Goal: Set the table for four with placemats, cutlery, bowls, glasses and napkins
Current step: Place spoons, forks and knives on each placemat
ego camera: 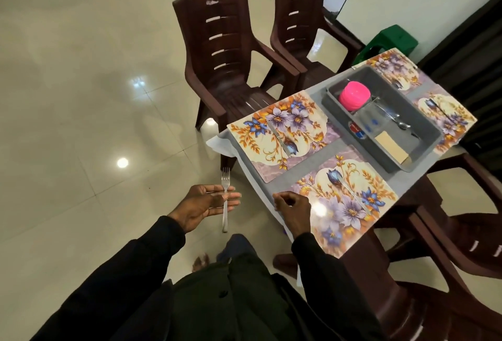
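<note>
We see the left hand (206, 204) out over the floor, beside the table (324, 84). Its grip is wide open, and a fork (225, 199) lies across the flat fingers, prongs pointing away. The right hand (292, 209) is at the near edge of the closest placemat (380, 180). Its grip is curled up, and we see nothing in it. A knife (354, 196) lies on that placemat. A grey tub (423, 154) on the table holds pink bowls (354, 93)
</note>
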